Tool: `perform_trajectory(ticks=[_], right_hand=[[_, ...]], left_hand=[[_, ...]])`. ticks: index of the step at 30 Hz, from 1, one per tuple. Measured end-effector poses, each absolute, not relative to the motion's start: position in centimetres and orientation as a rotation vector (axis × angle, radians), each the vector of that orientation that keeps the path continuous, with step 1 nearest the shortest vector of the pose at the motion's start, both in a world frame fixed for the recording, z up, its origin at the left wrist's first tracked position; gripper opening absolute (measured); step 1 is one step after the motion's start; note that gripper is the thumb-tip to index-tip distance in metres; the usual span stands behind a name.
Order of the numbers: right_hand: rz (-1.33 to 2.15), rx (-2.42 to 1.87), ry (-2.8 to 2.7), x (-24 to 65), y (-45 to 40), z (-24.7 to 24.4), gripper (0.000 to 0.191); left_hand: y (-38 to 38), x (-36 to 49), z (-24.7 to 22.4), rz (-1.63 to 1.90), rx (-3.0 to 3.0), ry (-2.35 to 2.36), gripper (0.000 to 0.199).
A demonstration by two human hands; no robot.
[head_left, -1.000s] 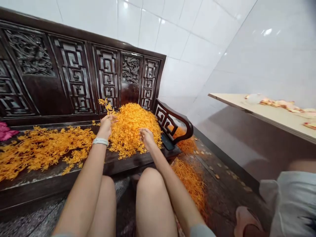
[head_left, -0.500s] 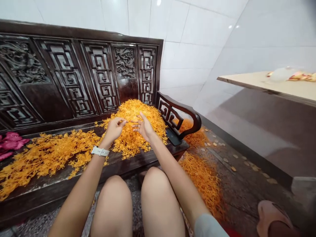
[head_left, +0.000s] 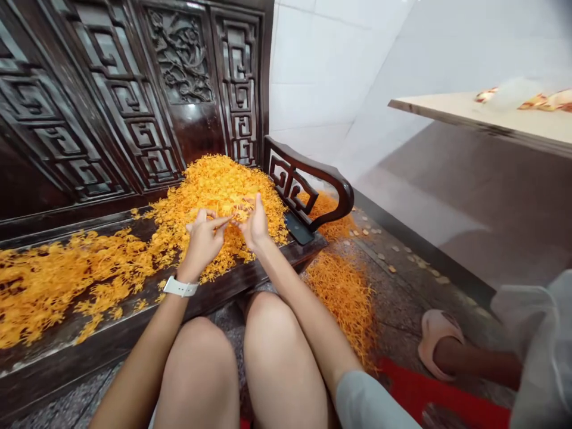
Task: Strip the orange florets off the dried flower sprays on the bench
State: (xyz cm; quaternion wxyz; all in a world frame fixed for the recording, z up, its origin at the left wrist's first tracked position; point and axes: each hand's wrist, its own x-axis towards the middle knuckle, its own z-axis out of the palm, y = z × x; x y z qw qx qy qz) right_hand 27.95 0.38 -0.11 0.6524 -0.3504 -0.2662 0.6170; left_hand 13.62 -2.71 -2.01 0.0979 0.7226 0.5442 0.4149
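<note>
A heap of orange stringy pieces (head_left: 214, 179) lies at the right end of a dark carved wooden bench (head_left: 205, 128). In front of the heap my two hands are close together, fingertips almost meeting. My right hand (head_left: 257, 225) is turned with its palm to the left, thumb up, and its curled fingers hold an orange stringy piece (head_left: 242, 210). My left hand (head_left: 204, 241), with a white watch band at the wrist, reaches its index finger to that piece; its other fingers are bent. What the left fingertips pinch is too small to make out.
More orange pieces (head_left: 58, 274) spread along the seat to the left. A dark phone (head_left: 299, 229) lies by the curved armrest (head_left: 333, 179). Orange strands (head_left: 344, 298) pile on the floor. A board (head_left: 451, 110) juts in at right, and another person's foot (head_left: 440, 342) is near.
The view has turned down and right, so the bench sits further left. My hands have come closer together, and an orange piece now shows in the right hand. The other person's leg is more visible.
</note>
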Motion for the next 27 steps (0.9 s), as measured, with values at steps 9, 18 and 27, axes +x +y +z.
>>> perform_trajectory(ticks=[9,18,27], right_hand=[[0.983,-0.984,-0.732,30.7,1.6,-2.5,0.060],[0.533,-1.083,-0.870,31.7,0.8,-0.7,0.057],[0.386,-0.717,-0.574,41.1,-8.1,9.4,0.047]], left_hand=[[-1.2,15.4,-3.5,1.277,2.169,1.582,0.026],[-1.6,15.5,-3.5,1.465,1.654,1.332,0.030],[-3.0,5.2,-4.3,1.917,1.040,1.724,0.032]])
